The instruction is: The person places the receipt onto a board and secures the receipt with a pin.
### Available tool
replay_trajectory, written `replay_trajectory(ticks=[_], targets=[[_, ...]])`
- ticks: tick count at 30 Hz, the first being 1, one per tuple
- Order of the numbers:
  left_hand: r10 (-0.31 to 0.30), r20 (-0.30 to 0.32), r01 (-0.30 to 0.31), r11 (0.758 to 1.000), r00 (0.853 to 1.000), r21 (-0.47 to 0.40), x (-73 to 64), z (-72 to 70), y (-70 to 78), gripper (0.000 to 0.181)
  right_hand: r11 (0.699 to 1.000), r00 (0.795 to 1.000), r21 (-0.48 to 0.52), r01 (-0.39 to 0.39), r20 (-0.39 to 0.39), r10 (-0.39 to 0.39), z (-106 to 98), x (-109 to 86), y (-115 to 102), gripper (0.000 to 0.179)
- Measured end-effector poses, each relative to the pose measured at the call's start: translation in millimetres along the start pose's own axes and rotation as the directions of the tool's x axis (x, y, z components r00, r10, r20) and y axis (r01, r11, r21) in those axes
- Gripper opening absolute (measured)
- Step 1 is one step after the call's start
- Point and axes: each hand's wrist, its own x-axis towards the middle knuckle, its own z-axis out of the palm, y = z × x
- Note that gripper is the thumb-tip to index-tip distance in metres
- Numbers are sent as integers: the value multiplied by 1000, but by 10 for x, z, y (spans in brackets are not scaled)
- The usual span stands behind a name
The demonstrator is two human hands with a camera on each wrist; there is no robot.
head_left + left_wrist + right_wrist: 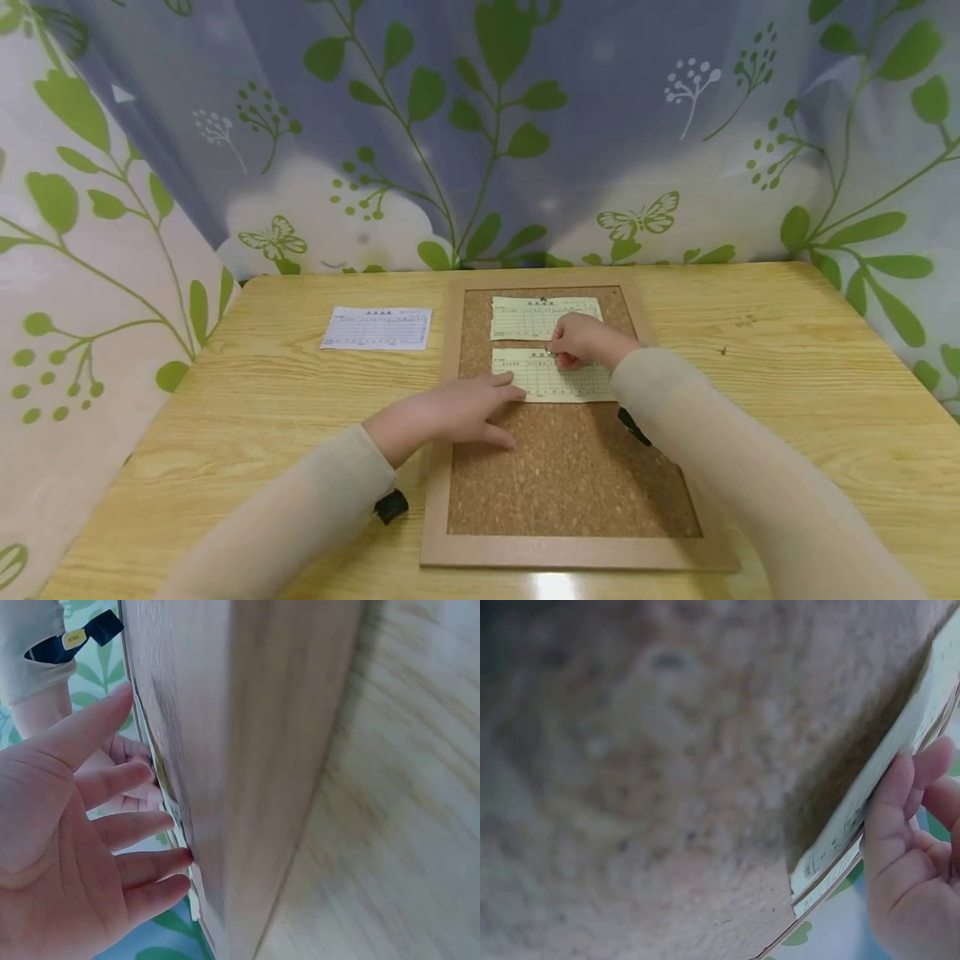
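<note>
A cork board (570, 475) in a wooden frame lies on the table, with two yellowish printed slips on it. The upper slip (513, 318) has a dark pin (543, 299) at its top edge. On the lower slip (517, 379), my right hand (588, 340) pinches a small shiny pin (549, 352) at the top edge, its fingers mostly hiding the pin. My left hand (468, 408) spreads over the board's left side, fingertips at that slip's left edge. In the left wrist view, the left fingers (139, 829) are extended beside the frame. The right wrist view shows the lower slip's edge raised off the cork.
Left of the board lies a stack of white printed slips (377, 328). A small pin-like thing (723, 351) sits on the table to the right, with faint tiny pieces (746, 320) behind it. A leaf-patterned curtain (465, 167) hangs along the table's far edge.
</note>
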Motion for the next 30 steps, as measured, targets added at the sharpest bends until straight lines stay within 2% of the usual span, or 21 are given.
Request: replay_trajectory(ticks=[7, 14, 17, 21, 25, 30], targets=[[5, -42, -7, 999, 999, -45, -121, -29, -90, 67, 999, 999, -32, 7, -40, -8, 20, -53, 1, 16], [18, -120, -27, 997, 993, -77, -304, -53, -276, 57, 980, 990, -196, 33, -126, -58, 58, -101, -70, 14], [-3, -146, -9, 997, 989, -79, -375, -65, -362, 57, 966, 987, -254, 51, -135, -88, 76, -108, -107, 14], [-42, -174, 23, 994, 984, -111, -464, -84, -452, 55, 958, 986, -278, 73, -122, -110, 75, -115, -136, 17], [-69, -199, 35, 984, 977, -172, -561, -85, -542, 54, 968, 980, -215, 127, -122, -156, 83, -135, -206, 19], [-130, -214, 82, 972, 968, -222, -664, -65, -708, 53, 969, 965, -10, 245, -89, -245, 235, -123, -411, 21]])
